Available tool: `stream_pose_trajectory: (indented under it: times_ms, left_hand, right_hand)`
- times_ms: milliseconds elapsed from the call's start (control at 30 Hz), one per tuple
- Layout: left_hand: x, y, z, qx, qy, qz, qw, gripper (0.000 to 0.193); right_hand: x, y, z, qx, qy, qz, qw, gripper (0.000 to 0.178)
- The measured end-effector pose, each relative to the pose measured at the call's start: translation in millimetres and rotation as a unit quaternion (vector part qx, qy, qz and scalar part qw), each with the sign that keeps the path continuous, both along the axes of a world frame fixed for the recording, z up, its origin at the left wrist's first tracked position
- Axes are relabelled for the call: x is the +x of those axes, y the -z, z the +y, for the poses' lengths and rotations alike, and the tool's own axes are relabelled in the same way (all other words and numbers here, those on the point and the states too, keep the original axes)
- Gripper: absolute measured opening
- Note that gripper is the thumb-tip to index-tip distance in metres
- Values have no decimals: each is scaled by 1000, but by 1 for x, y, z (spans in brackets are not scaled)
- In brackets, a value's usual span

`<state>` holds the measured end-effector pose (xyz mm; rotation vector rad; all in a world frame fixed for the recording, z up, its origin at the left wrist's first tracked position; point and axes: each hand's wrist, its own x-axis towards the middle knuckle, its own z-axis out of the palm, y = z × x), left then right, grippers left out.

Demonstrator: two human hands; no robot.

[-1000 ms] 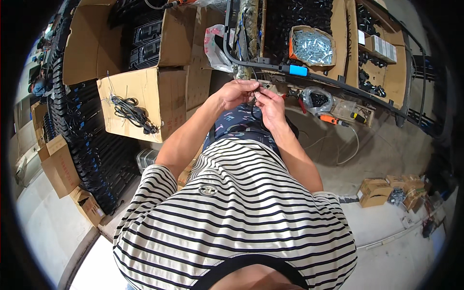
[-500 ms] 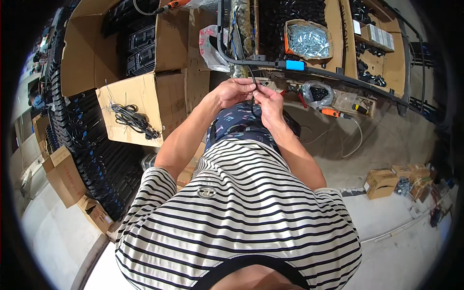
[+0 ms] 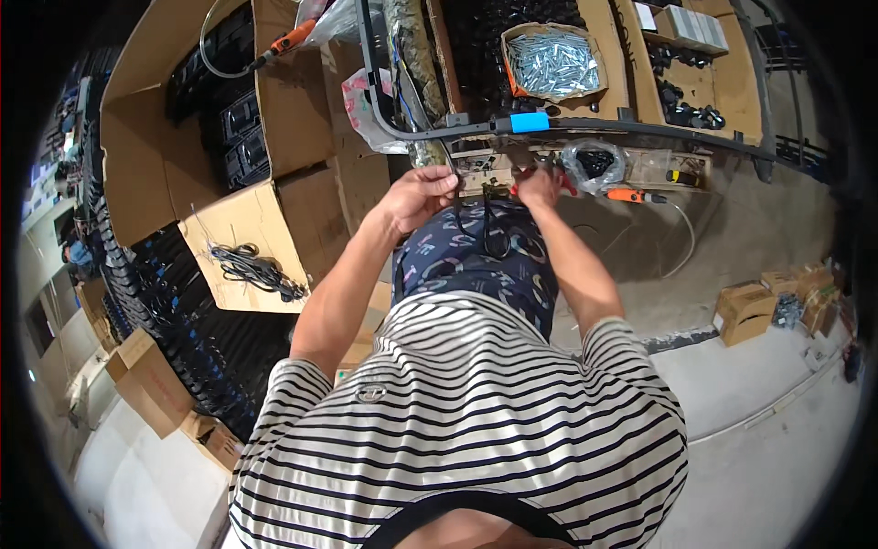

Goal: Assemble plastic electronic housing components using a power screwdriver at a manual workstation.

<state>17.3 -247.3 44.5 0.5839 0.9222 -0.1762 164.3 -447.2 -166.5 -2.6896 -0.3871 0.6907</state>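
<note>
My left hand (image 3: pixel 423 196) is closed, pinching a thin black cable (image 3: pixel 460 218) between thumb and fingers just below the black metal frame (image 3: pixel 439 133). The cable hangs down in a loop over the dark patterned cloth at my lap. My right hand (image 3: pixel 540 187) is away from the cable, over the red-handled pliers (image 3: pixel 569 184) on the low bench. Red handle parts show on both sides of that hand. Its fingertips are hidden, so whether they close round the pliers does not show. A bright blue piece (image 3: pixel 529 123) sits on the frame's bar.
Beyond the frame stands a box of silver screws (image 3: pixel 554 62). A clear bag of black parts (image 3: pixel 594 165) and an orange power screwdriver (image 3: pixel 635 196) lie to the right. At left, a cable bundle (image 3: pixel 256 272) rests on a cardboard box (image 3: pixel 306 215); another orange screwdriver (image 3: pixel 294 37) is above.
My right hand has let go of the cable and moved right to the pliers. My left hand still pinches the cable. The whole view has shifted slightly.
</note>
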Motion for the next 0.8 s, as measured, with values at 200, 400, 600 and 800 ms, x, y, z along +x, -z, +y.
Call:
stream_pose_trajectory:
  times_ms: [200, 400, 600, 800]
  left_hand:
    - [-27, 16, -8, -155, -129, -51, 978, 21]
    - [-20, 14, -17, -210, -216, -44, 953, 26]
    - [-35, 26, -3, -220, -189, -89, 953, 25]
    - [-16, 24, 11, -221, -93, -98, 966, 25]
  right_hand:
    - [-3, 34, 31, -294, -44, -43, 954, 82]
    - [10, 71, 2, -298, -82, -64, 949, 65]
    - [17, 53, -21, -139, -181, -81, 970, 41]
    - [11, 25, -63, 232, 265, 464, 813, 25]
